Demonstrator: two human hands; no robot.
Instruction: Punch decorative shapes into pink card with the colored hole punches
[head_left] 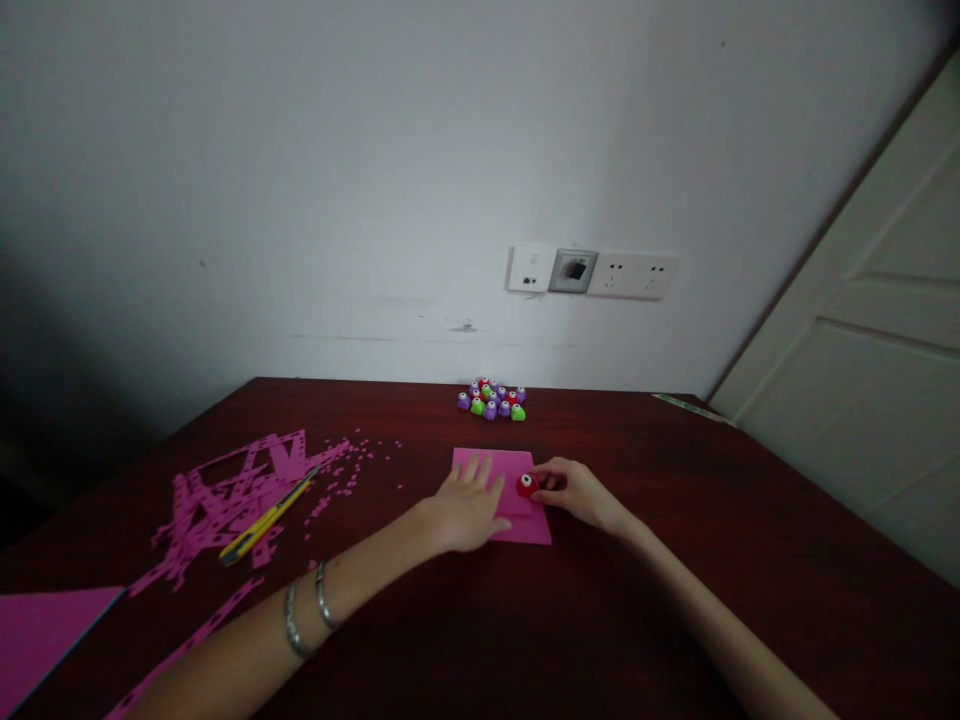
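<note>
While the pink paper (516, 464) is pressed to the table (600, 620) by the left hand (466, 508), a red punch (526, 486) is held at its right edge by the right hand (579, 491). The left hand is laid flat and open, its fingers spread over the paper's middle and left part. The right hand is closed lightly, the punch being pinched between thumb and fingertips. The punch is small, rounded and glossy red; it is topped by a white disc marked with a dark spot, so that an eye is suggested. Its right side is partly covered by the fingers, and whether paper is seated inside it cannot be told. The paper is bright pink and smooth, and a line is seen across it near its lower edge; whether this is a fold or a second layer cannot be made out.

Behind the paper, near the wall (375, 200), a cluster of similar punches (491, 402) in purple, green and red is gathered, each topped with white. To the left, pierced pink scraps (225, 500) are heaped, with a yellow knife (271, 515) laid across them and tiny pink bits (345, 480) scattered beside them. A larger pink sheet (45, 640) is cut off by the view's left edge. Two silver bracelets (291, 622) are worn on the left forearm.
</note>
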